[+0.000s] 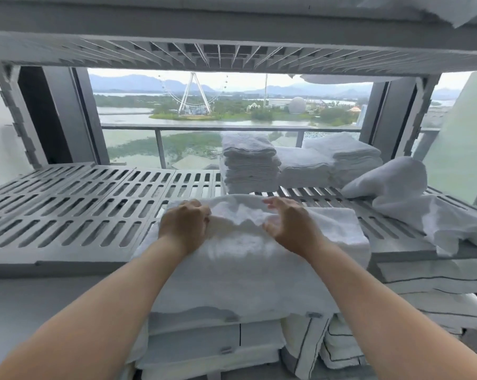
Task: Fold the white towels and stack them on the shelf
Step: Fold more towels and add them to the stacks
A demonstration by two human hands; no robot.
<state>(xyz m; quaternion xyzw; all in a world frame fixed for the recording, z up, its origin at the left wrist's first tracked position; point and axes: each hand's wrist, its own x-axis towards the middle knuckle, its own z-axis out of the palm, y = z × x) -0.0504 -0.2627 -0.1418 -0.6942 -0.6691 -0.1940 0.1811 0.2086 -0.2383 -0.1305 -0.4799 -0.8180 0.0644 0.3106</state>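
A white towel (240,259) lies spread on the grey slatted shelf (67,212) and hangs over its front edge. My left hand (184,227) grips a bunched fold of it near the far edge. My right hand (288,224) hovers over the same fold with fingers curved and spread, touching the cloth at the palm. Behind stand three stacks of folded white towels: a tall one (249,165), a lower one (304,167) and one at the right (347,157).
A loose unfolded white towel (402,198) lies heaped at the shelf's right end. Folded linens with dark trim (437,292) fill the level below. Another slatted shelf (232,50) runs close overhead. The shelf's left half is bare slats. A window and balcony rail lie behind.
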